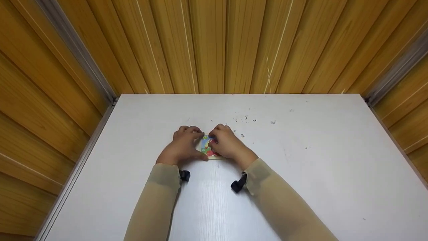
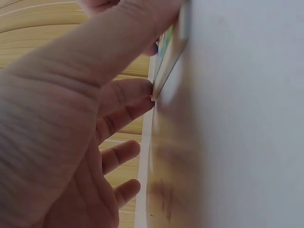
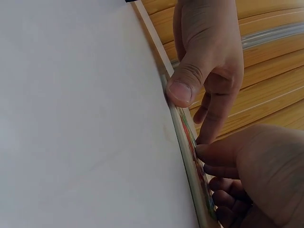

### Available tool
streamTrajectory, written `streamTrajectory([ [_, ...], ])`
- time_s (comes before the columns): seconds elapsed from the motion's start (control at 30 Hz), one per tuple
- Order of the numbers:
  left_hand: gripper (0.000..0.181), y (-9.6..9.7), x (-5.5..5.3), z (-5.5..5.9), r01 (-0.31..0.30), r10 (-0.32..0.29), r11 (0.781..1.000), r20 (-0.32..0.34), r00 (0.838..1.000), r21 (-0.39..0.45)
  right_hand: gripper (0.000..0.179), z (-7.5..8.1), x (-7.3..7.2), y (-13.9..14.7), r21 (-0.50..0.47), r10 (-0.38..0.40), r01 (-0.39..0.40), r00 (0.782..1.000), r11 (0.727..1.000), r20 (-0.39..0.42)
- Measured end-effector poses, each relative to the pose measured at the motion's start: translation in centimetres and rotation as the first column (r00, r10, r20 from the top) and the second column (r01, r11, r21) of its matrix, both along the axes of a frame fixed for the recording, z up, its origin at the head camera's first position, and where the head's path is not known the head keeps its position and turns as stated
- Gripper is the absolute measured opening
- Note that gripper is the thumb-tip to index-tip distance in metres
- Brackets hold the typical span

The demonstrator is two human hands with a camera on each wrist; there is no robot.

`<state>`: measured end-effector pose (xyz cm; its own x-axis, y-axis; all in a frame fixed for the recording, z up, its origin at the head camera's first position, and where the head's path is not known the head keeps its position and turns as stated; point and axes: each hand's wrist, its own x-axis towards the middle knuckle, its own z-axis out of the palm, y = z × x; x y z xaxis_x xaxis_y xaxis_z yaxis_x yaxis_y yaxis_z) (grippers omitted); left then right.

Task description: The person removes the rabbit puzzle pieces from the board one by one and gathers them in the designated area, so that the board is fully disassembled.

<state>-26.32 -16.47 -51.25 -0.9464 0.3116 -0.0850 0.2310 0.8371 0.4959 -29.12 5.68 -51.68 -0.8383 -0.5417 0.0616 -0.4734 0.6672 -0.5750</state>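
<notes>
A small, flat picture board [image 1: 205,147] with a pale wooden edge lies on the white table; its bright print has green, blue, yellow and red patches. My left hand [image 1: 184,144] grips its left side, with the thumb at the near corner and the forefinger at the far one. In the left wrist view, the other fingers of that hand stand clear of the board edge [image 2: 167,71]. Over the right part of the print, my right hand [image 1: 229,144] bends its fingers down, thumb and fingertips touching the surface. Whether they pinch a loose piece is hidden.
The white table [image 1: 317,174] stretches around both hands, with small dark marks [image 1: 254,120] beyond the right hand. Wood-patterned panels [image 1: 214,47] rise behind the table and at its sides. A black strap [image 1: 238,184] is on the right wrist, another [image 1: 184,175] on the left.
</notes>
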Motion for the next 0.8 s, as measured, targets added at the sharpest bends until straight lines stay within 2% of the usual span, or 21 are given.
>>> streamTrajectory([
  [0.33,0.098,0.14,0.45,0.61,-0.015,0.015,1.0,0.007,1.0,-0.014,0.037,0.55,0.25,-0.1,0.071,0.055,-0.054,0.998,0.996,-0.017],
  [0.57,0.098,0.3,0.54,0.7,-0.016,0.016,1.0,0.001,1.0,-0.011,0.045,0.58,0.09,0.09,0.033,0.027,-0.029,0.999,0.999,0.047],
  [0.8,0.092,0.2,0.63,0.85,-0.017,0.017,1.0,0.037,0.999,-0.001,0.046,0.47,-0.32,-0.1,0.015,0.004,-0.006,0.993,1.0,0.115],
])
